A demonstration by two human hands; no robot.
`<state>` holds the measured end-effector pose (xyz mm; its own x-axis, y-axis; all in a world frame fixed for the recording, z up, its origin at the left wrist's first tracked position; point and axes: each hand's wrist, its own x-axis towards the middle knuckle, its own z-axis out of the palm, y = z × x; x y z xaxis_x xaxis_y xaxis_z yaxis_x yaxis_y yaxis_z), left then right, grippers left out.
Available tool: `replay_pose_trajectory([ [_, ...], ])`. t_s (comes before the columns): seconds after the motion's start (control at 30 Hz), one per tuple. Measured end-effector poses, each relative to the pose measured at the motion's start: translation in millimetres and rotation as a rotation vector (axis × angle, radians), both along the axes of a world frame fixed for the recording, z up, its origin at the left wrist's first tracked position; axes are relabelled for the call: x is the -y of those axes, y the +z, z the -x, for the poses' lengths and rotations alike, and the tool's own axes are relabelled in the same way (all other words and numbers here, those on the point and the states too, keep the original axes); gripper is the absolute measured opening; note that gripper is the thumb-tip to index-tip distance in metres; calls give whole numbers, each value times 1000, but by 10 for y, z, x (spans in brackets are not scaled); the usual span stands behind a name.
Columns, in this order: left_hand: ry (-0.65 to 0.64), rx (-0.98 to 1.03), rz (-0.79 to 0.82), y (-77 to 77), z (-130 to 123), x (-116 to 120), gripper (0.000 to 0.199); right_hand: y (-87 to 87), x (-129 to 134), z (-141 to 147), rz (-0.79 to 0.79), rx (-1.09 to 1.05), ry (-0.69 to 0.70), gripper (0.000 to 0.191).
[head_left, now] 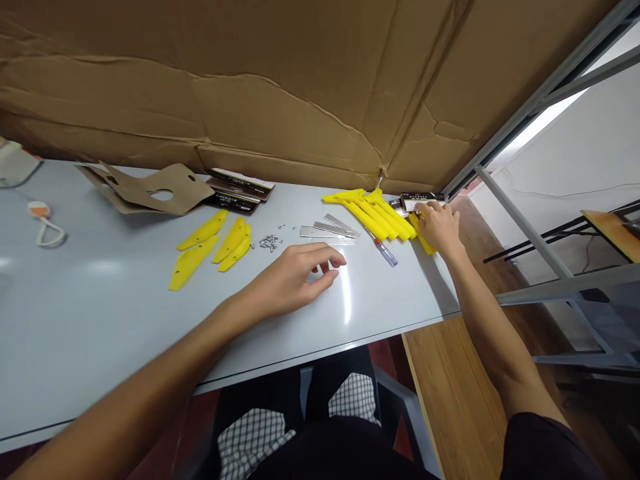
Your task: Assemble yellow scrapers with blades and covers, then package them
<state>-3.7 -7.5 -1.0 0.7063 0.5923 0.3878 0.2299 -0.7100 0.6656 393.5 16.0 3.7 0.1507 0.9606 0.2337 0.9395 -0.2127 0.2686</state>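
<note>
Left hand [305, 275] curled half wide, empty, over the table [125, 300]; screwdriver [387, 253] to its right; screws [269, 243] and strips [320, 233] beyond; right hand [440, 227] at the yellow pieces [374, 221] and box [417, 197], whether it grips either I cannot tell

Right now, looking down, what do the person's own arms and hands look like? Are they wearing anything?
The left hand and right hand are bare: I see no gloves, rings, watch or bracelet. Both forearms show without cloth. A dark, plain-looking short sleeve covers the upper right arm; no left sleeve shows.
</note>
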Motion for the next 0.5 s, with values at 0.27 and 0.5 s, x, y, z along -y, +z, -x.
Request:
replay_pose_trajectory([
  [0.27,48,-23,-134,-7,79,-103,14,72,158,148,-132,-47,96,41],
  [0.5,134,-214,-243,-81,137,-192,23,-94,607,732,-150,-240,284,34],
])
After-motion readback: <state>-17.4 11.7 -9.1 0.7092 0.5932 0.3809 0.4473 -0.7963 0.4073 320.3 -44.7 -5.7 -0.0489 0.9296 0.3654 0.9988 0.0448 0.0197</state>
